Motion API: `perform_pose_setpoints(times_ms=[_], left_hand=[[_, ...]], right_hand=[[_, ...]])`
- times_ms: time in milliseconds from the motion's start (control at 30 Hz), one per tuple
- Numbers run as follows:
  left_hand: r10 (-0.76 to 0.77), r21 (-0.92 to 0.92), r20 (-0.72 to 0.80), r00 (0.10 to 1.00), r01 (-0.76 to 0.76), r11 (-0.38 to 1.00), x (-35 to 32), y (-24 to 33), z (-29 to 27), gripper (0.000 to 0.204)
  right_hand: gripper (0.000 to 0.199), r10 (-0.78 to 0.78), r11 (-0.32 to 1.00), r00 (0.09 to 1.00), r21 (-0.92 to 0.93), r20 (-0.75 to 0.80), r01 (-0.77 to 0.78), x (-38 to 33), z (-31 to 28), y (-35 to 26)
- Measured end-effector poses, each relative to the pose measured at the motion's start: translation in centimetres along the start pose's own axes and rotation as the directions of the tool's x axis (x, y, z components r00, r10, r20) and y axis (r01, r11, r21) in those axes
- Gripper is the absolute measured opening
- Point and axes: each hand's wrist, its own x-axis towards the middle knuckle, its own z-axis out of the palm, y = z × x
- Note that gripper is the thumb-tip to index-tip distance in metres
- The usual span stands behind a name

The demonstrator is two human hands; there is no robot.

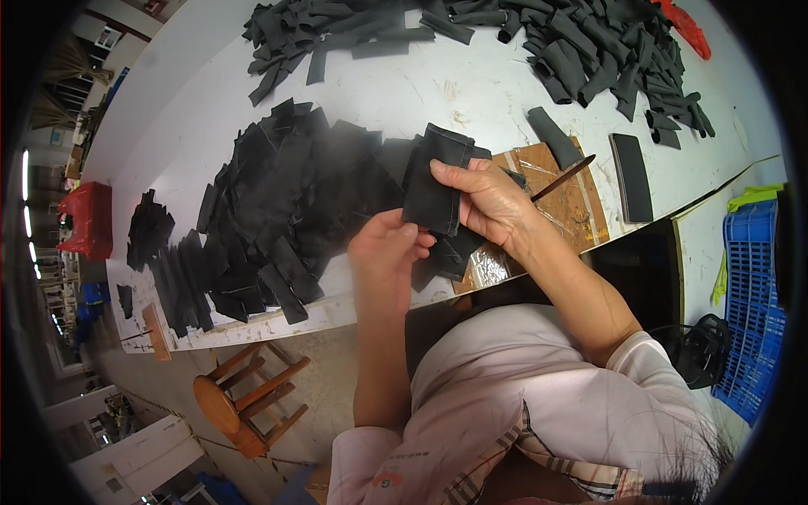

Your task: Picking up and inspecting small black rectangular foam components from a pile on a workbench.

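A flat black fabric piece (433,187), with a line of light stitching along its edge, is held up in front of me. My right hand (495,200) grips its right side, thumb on the face of the cloth. At the lower edge, the fingers of my left hand (389,248) pinch the cloth's bottom corner. A large heap of similar black fabric pieces (278,185) lies on the white table to the left. Behind my right hand, a dark pointed rod (566,177) slants up over a brown wooden board (581,198).
Dark tube-shaped fabric pieces (581,50) are piled along the far side of the white table (404,88). A dark rectangular block (631,178) lies right of the board. A red bag (87,220) is at far left, a wooden stool (244,400) below, a blue crate (751,295) at right.
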Motion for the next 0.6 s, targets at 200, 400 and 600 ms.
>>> perform_pose_setpoints(times_ms=[200, 400, 600], left_hand=[[0.047, 0.092, -0.041, 0.998, -0.043, 0.995, 0.2, 0.1, 0.3, 0.019], [0.261, 0.317, -0.113, 0.959, -0.214, 0.924, 0.0, -1.7, 0.3, 0.012], [0.409, 0.638, -0.091, 0.908, -0.263, 0.724, -0.7, -0.7, 0.6, 0.008]], right_hand=[[0.017, -0.017, 0.997, 1.0, -0.079, -0.005, 0.016, -0.1, 0.6, -0.2], [0.019, 0.063, 0.827, 0.997, -0.556, -0.047, -0.078, -0.7, 0.1, 1.5], [0.026, -0.569, 0.079, 0.747, -0.882, 0.343, 0.465, -4.4, 1.4, 0.7]])
